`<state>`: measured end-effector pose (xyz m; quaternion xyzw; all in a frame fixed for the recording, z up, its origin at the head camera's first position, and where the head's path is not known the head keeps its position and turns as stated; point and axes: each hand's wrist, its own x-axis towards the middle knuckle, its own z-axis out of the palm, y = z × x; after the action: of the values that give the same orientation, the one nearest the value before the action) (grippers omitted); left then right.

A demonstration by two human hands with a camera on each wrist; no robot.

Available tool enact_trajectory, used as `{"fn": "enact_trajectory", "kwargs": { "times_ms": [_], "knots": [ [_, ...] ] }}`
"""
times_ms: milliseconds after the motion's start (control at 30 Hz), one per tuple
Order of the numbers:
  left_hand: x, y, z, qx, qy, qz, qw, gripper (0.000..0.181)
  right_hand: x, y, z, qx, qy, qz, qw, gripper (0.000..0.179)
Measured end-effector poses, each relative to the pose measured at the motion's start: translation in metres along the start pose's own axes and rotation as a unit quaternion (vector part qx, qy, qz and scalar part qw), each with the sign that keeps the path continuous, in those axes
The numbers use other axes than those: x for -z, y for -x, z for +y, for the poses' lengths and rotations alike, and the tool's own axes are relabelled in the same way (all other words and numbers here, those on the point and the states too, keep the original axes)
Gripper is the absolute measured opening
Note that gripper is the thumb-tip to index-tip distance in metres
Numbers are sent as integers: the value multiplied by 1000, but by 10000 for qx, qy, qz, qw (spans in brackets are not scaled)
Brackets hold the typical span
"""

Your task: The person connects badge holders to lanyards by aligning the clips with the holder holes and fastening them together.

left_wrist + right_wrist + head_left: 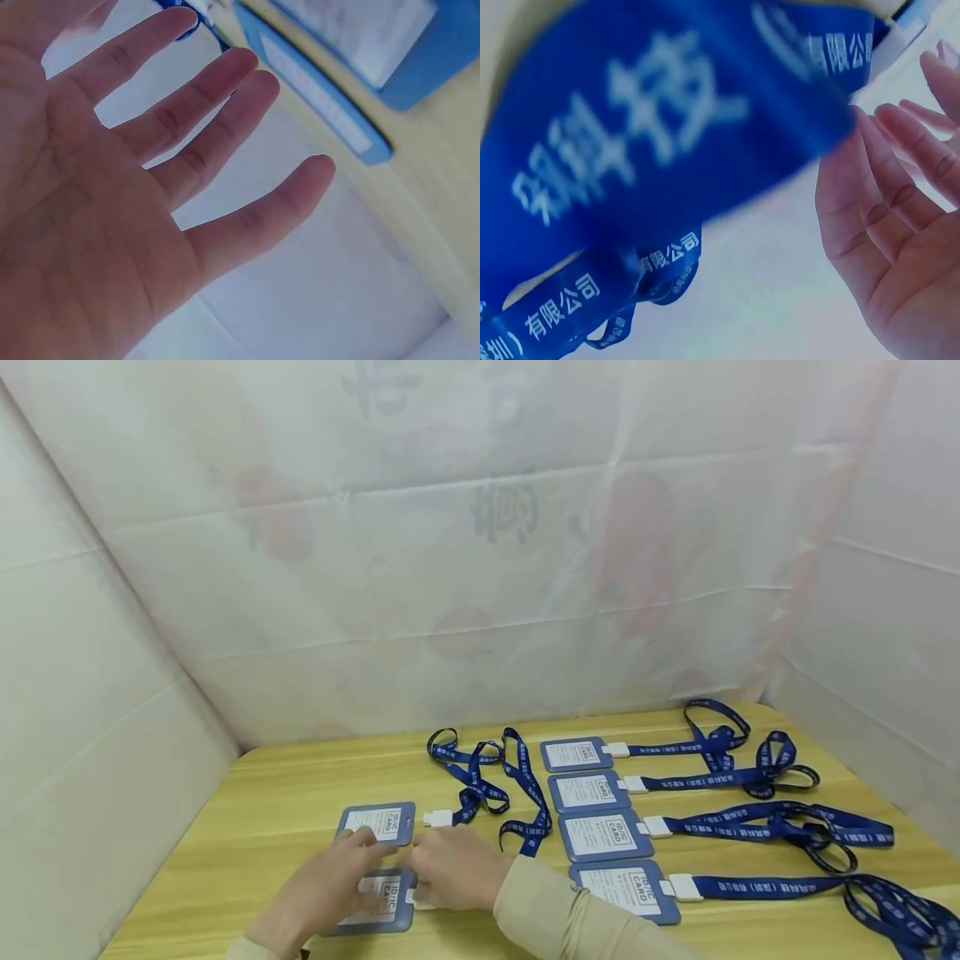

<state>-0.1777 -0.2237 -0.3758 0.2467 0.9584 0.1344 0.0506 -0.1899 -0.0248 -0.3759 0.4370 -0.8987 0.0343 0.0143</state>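
My left hand [326, 885] lies over the nearer left badge holder [382, 902], a blue frame with a white ID/IC card, partly covering it. Its fingers [225, 150] spread loosely in the left wrist view, with nothing seen gripped. My right hand [457, 864] is at that holder's right end, beside the white lanyard clip [422, 902]; whether it touches the clip is hidden. In the right wrist view its fingers [847, 202] extend loosely near a blue printed lanyard [630, 135]. Beyond both hands lies another badge holder [377, 821], apart from its white clip [439, 818].
Several badge holders [600, 835] line the right side in a column, their blue lanyards [750, 887] stretching right. Two loosely looped lanyards [525, 777] lie mid-table. The wooden table [240, 827] is enclosed by white cloth walls [420, 568] at the back and sides.
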Motion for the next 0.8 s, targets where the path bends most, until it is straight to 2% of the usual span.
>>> {"fn": "enact_trajectory", "kwargs": {
  "times_ms": [167,267,600,800],
  "knots": [
    [8,-5,-3,-275,-80,436,9986,45,2,-2,7,-136,-9,122,9998,23],
    [10,-9,-4,-267,-56,565,9980,44,1,-2,10,-193,19,137,9997,19],
    [12,-13,-7,44,277,515,9983,40,-1,-4,14,-214,63,180,9996,18],
    [15,-19,-8,166,329,490,9981,41,2,-5,16,-222,65,239,9994,21]
  ]
}}
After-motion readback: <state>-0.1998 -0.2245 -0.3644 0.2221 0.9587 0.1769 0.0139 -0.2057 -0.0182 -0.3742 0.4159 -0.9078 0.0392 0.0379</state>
